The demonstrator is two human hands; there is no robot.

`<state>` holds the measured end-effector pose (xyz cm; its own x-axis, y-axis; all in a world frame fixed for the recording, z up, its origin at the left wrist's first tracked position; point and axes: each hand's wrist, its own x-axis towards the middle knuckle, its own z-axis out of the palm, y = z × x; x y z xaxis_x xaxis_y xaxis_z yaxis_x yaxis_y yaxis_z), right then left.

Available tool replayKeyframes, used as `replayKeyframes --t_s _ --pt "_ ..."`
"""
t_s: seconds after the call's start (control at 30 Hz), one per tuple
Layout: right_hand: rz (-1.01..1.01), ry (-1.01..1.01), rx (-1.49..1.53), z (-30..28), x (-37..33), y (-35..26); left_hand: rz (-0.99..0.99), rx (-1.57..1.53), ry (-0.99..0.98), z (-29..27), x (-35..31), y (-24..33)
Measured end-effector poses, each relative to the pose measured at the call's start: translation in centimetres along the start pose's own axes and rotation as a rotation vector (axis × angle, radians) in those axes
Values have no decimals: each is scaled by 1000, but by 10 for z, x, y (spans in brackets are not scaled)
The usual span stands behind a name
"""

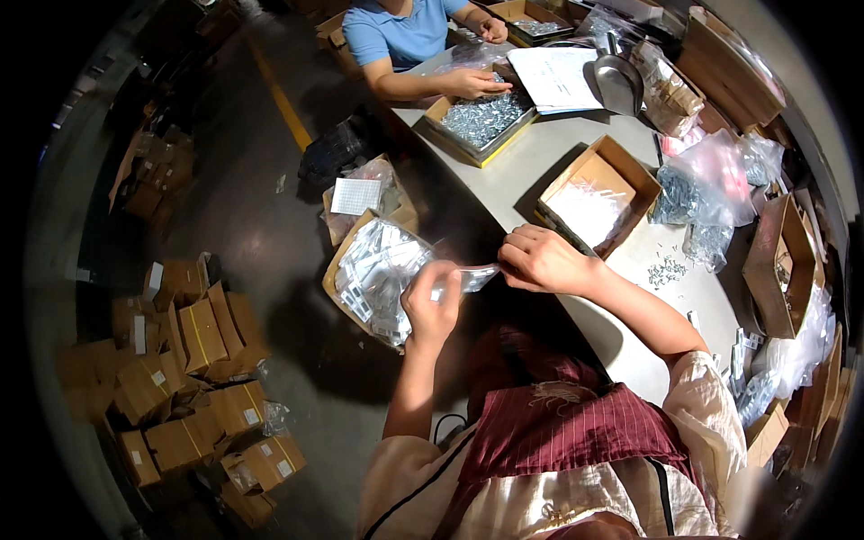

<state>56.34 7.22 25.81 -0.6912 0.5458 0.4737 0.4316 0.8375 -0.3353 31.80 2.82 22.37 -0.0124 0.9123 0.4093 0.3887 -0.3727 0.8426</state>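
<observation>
Cardboard boxes (pixel 207 337) lay on the floor, well to the left of the left hand (pixel 432 301), and a carton (pixel 329 277) of flat, filled packets (pixel 382 256) stood just beside that hand. Its fingers were clamped on one end of a small clear bag (pixel 477 277), which stretched between both hands; the right hand (pixel 544 259) pinched the other end. Just beyond the right hand, an open box (pixel 625 169) rested on the surface (pixel 513 189), with loose metal pieces (pixel 666 268) farther right.
</observation>
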Motion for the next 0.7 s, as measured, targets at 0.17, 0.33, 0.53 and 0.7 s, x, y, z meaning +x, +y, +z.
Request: replayKeyframes --t_s 0.17,0.33,0.53,0.7 --pt "51 21 116 -6 -1 1 14 -120 -129 20 14 9" --pt "158 91 166 -1 -8 0 -216 -482 -110 40 18 7" --pt "157 98 142 1 -13 1 -289 -616 -80 54 25 16" --pt "181 108 89 0 -14 1 -313 -547 -72 52 30 1"
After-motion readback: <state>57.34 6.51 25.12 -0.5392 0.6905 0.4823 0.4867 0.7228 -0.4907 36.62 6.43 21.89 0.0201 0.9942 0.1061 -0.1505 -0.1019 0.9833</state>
